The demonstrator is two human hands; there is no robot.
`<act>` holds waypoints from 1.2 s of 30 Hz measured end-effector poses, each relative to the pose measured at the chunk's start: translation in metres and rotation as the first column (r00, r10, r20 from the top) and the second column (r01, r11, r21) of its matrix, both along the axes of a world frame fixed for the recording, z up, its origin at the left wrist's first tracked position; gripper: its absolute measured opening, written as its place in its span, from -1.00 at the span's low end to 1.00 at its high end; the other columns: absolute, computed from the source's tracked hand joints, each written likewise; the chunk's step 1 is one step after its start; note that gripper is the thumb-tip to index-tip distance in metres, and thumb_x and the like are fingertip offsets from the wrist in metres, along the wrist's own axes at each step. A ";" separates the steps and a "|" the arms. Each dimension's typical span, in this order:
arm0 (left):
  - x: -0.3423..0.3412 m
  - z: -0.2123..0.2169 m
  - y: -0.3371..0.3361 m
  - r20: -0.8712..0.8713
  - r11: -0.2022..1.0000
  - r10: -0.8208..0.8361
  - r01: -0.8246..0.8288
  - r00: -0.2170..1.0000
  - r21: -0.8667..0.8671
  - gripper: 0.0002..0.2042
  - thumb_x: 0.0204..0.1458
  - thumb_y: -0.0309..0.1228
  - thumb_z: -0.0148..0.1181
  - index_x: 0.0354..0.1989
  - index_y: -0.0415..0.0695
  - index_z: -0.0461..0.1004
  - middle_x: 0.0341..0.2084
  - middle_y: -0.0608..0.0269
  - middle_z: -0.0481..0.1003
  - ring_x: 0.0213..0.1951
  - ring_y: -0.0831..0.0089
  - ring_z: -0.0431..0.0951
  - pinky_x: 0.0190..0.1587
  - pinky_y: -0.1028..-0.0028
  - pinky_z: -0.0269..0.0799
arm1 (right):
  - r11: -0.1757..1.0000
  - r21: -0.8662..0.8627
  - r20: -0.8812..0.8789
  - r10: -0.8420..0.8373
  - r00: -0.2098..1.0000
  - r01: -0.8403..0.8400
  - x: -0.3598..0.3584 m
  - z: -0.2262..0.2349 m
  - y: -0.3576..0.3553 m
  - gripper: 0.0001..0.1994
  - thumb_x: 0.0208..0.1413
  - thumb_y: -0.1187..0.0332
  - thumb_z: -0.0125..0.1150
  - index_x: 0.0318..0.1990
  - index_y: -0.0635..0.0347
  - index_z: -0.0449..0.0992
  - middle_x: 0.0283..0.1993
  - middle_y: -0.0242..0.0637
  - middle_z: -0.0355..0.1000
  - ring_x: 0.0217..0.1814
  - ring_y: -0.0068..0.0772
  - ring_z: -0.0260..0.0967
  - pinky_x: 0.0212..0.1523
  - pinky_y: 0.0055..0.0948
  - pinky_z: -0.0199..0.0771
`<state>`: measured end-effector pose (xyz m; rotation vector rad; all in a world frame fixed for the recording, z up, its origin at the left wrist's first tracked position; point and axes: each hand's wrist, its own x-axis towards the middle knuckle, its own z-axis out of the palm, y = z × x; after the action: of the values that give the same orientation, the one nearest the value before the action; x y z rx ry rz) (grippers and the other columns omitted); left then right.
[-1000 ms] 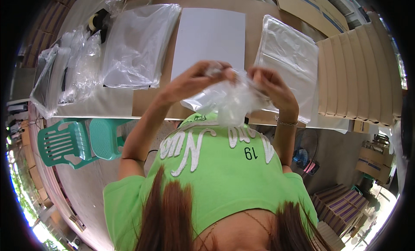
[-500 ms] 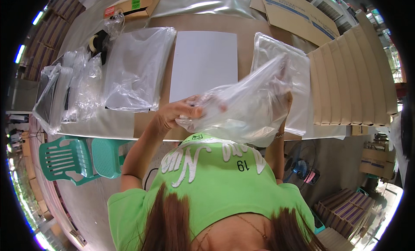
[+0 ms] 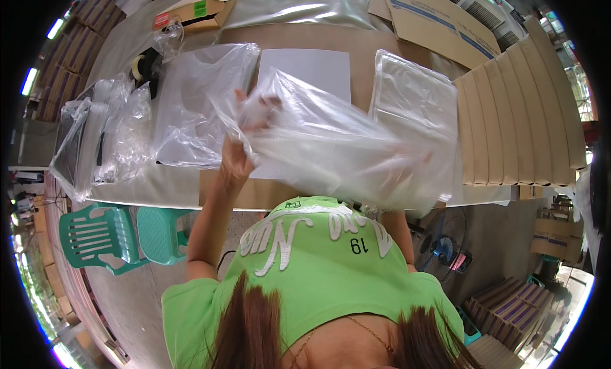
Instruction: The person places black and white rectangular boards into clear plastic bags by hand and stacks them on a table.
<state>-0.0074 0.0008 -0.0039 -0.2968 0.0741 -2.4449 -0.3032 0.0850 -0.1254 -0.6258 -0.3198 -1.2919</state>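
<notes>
Green shirt nearest, then left hand [image 3: 238, 154] pinching a clear bag [image 3: 337, 146], held over the table [image 3: 280, 194], long axis left-right. Right hand [image 3: 407, 168] is inside it, grip unclear. Beyond: white sheet [image 3: 309, 67], cardboard stacks [image 3: 522, 114].

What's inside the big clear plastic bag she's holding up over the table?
The clear plastic bag looks empty. Through its film show the right hand, blurred, the white sheet and the table. The left hand grips its edge. Glare and folds hide the bag's lower corners.
</notes>
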 end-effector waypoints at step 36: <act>0.061 -0.079 0.093 0.423 0.615 0.786 0.505 -0.450 -0.605 -0.72 -0.35 -0.72 -0.06 -0.36 -0.21 0.37 -0.55 0.35 0.31 -0.47 0.60 0.32 -0.44 0.66 0.26 | 0.664 -0.349 -0.879 0.013 -0.476 0.662 0.021 0.038 0.077 -0.49 -0.20 0.71 0.03 0.00 0.12 0.44 -0.45 -0.45 0.21 -0.41 -0.61 0.22 -0.40 -0.70 0.24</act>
<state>0.0540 0.0942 -0.0833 1.6043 -1.7481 -0.9807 -0.2824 0.1617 -0.0876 -1.2825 1.9522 -0.8961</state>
